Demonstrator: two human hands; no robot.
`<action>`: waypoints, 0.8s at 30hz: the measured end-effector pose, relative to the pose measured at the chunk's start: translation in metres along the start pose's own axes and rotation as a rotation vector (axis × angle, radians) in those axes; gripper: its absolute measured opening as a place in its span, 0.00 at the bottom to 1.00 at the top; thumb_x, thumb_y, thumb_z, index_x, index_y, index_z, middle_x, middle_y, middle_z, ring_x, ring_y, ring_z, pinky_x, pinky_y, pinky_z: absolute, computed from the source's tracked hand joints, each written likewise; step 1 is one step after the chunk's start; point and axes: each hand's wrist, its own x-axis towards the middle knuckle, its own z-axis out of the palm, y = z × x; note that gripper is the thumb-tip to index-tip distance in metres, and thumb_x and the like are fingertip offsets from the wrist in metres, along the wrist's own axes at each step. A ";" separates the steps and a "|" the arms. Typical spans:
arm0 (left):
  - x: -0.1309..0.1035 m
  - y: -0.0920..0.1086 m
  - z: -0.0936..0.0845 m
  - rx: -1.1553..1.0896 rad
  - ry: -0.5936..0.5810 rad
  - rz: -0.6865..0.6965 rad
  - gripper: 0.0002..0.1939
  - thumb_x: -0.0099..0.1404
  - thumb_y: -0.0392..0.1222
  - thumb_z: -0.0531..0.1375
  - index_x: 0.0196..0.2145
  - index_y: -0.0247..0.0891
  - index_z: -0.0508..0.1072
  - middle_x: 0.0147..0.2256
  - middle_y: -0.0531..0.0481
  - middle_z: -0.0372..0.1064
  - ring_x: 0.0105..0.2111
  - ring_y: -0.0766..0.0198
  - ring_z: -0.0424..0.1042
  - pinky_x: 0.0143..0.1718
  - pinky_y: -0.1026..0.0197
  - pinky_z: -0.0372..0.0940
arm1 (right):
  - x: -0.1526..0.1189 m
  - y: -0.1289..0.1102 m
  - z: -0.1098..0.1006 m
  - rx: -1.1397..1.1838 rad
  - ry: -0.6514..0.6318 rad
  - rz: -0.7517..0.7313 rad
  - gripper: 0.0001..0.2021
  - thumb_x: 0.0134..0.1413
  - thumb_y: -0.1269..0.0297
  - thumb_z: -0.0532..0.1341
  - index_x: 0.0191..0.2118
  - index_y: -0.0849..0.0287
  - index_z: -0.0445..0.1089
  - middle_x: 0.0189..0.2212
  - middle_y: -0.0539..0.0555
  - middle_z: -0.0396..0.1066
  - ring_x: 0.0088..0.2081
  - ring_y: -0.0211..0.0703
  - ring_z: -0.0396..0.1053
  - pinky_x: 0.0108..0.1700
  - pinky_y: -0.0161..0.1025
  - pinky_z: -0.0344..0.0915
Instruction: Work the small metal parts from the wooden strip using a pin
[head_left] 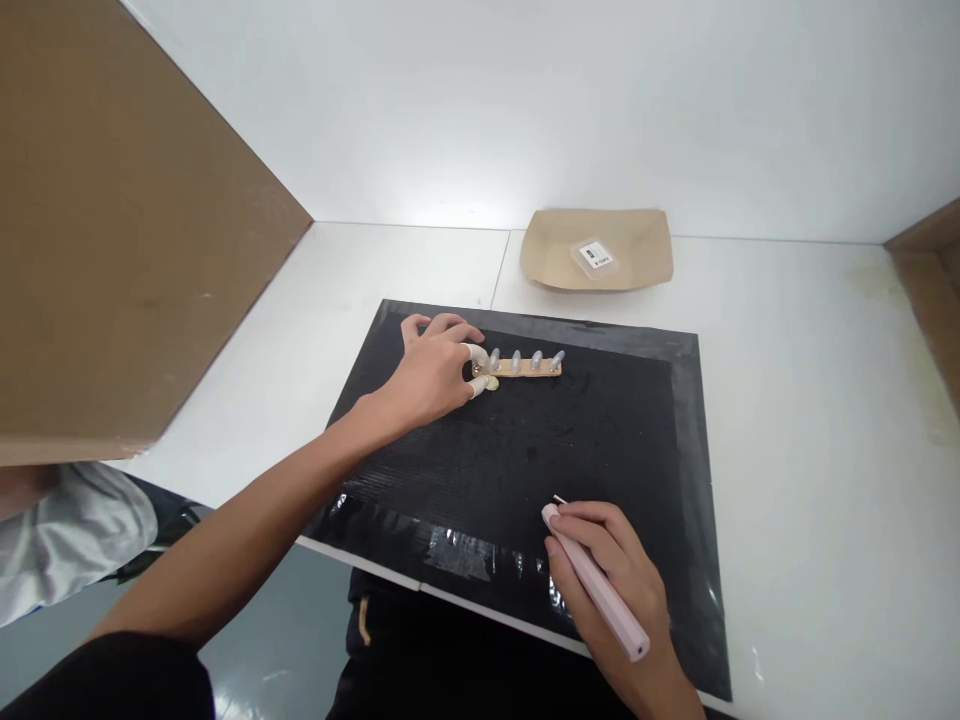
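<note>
The left hand (435, 368) has its fingers clamped on the strip (528, 370), far on the mat (592, 450); the right (631, 580) grips the pink tool (596, 582), near right. Best keep the strip flat and pressure light, clear of the tips (536, 360).

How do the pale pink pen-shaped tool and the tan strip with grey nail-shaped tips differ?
The right hand holds the pale pink pen-shaped tool; the left hand is at one end of the tan strip with grey nail-shaped tips. The tool slants; the strip runs nearly crosswise. The tool is smooth; the strip carries a row of tips. Both are long and narrow.
</note>
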 end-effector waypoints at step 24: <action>-0.024 0.006 0.013 0.195 0.260 0.124 0.06 0.67 0.34 0.63 0.36 0.40 0.81 0.53 0.42 0.77 0.60 0.41 0.67 0.57 0.32 0.51 | 0.001 -0.001 0.000 0.000 0.005 -0.001 0.10 0.66 0.73 0.61 0.50 0.55 0.74 0.46 0.57 0.70 0.45 0.41 0.76 0.46 0.36 0.77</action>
